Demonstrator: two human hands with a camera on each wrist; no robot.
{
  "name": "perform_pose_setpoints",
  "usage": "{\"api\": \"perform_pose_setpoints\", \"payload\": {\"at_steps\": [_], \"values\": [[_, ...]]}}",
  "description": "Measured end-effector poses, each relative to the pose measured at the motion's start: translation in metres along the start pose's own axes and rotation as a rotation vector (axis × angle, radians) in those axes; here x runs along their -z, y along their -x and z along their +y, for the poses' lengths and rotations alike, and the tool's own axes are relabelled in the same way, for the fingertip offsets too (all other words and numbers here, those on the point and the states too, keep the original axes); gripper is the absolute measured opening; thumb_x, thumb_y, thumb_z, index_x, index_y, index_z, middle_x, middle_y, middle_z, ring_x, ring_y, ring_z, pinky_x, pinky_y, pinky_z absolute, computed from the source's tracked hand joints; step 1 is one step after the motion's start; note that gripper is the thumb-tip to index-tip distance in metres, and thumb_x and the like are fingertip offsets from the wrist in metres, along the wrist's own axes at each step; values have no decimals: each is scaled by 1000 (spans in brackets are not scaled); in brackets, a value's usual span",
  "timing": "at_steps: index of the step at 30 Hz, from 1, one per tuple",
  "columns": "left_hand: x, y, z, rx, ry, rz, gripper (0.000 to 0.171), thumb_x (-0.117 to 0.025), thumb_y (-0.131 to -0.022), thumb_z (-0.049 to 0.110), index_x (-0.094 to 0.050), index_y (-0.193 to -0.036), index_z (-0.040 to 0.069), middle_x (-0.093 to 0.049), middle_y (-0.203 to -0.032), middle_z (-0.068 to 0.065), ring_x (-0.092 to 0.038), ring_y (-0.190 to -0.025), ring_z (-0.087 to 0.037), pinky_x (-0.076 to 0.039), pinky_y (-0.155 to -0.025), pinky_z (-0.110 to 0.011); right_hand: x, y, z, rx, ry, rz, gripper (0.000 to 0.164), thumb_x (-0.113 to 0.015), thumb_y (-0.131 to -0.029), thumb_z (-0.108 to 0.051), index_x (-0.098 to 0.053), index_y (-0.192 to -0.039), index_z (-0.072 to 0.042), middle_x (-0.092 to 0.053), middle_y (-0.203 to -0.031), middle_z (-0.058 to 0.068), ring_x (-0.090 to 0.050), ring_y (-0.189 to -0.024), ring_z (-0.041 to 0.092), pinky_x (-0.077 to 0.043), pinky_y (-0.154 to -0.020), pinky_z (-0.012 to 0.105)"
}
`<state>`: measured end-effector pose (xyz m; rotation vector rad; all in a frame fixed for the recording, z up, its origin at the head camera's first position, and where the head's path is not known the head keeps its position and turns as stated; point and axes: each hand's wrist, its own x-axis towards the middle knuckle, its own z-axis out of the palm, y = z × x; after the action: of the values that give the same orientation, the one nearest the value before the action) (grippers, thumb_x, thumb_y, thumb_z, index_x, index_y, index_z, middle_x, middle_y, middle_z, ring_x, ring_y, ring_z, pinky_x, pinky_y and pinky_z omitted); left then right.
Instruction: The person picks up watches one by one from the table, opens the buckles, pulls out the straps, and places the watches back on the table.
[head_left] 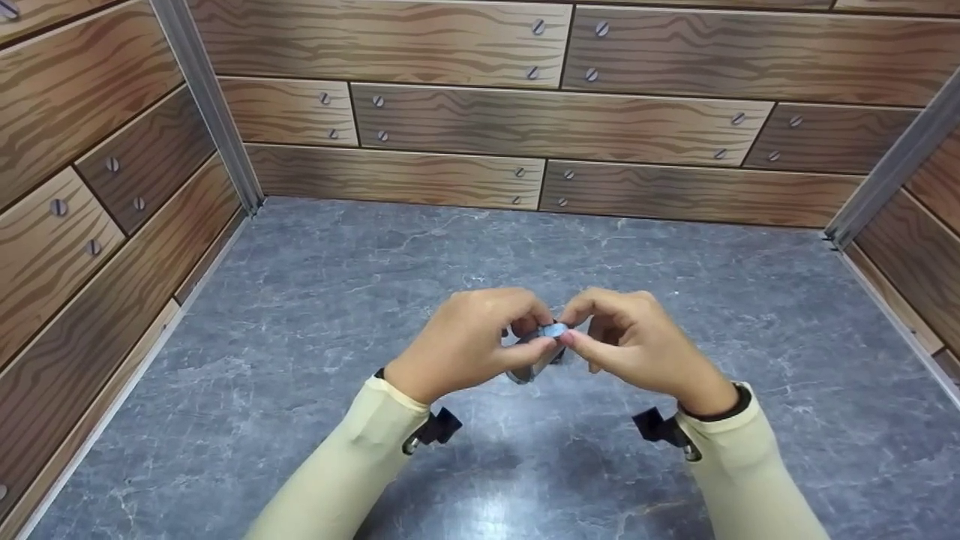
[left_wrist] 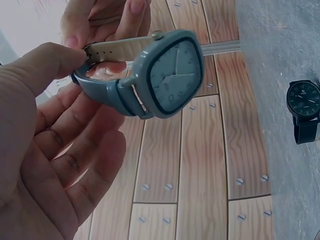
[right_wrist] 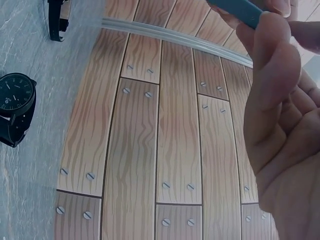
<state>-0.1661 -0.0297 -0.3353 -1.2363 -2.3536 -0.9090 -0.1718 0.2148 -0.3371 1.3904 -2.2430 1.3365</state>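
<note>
Both hands hold a blue-grey wristwatch with a squarish case (left_wrist: 175, 75) above the table. In the left wrist view its dial faces the camera, and the strap (left_wrist: 100, 90) is looped round with its ends together. My left hand (head_left: 476, 337) pinches the strap near the buckle between thumb and fingers, its other fingers loosely bent below. From the other side my right hand (head_left: 637, 341) pinches the same strap end with thumb and forefinger. Part of the strap (right_wrist: 237, 10) shows at the top of the right wrist view; fingers hide the buckle partly.
A black wristwatch (left_wrist: 304, 100) lies on the grey marbled table (head_left: 360, 247). The right wrist view shows a black watch (right_wrist: 16, 95) and another black strap (right_wrist: 56, 20) there. Wood-patterned panels (head_left: 450, 116) with metal corner strips (head_left: 217, 97) wall in the table.
</note>
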Motion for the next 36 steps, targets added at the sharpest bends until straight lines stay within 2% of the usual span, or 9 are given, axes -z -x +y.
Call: {"api": "perform_pose_setpoints", "payload": {"at_steps": [7,16,24,27,33,36], "values": [[-3,-1,-1,-53,45,46,9,-71,-99,21,-73,-104,14,-66,-82,6,-60,-71,-7,-48,-64,-19,1,2,0,4,-24,18,22,-68,-93,12,-69,-105,-6,-69,-74,3,-57,-50,9,-45,-42,20],[-2,-1,-1,22,33,8,9,-70,-100,25,-69,-102,16,-67,-84,9,-59,-72,0,-49,-63,-19,0,0,-2,-11,2,22,20,-67,-94,10,-69,-105,-7,-70,-73,3,-59,-50,10,-46,-43,20],[-2,-1,-1,-13,27,17,10,-66,-102,25,-69,-104,16,-65,-86,9,-59,-75,-1,-49,-66,-17,1,1,-3,-18,-17,22,21,-66,-95,10,-69,-107,-7,-69,-76,3,-59,-53,10,-49,-45,22],[-2,-1,-1,-44,0,25,11,-67,-102,25,-70,-106,16,-66,-88,6,-60,-76,-2,-49,-67,-18,1,0,-2,-10,27,33,21,-69,-94,8,-70,-106,-9,-70,-81,3,-61,-58,11,-50,-49,22],[-3,-1,-1,-90,-121,38,14,-71,-100,24,-73,-109,14,-69,-97,3,-62,-84,-10,-53,-73,-22,-1,-2,0,40,174,57,26,-76,-88,4,-74,-106,-13,-73,-96,1,-67,-81,16,-56,-67,24],[-3,-1,-1,-94,-149,47,14,-72,-99,25,-74,-109,14,-69,-98,3,-62,-87,-10,-53,-76,-23,-1,-3,1,70,204,61,26,-78,-87,4,-75,-107,-13,-74,-96,0,-67,-81,16,-56,-67,22]]}}
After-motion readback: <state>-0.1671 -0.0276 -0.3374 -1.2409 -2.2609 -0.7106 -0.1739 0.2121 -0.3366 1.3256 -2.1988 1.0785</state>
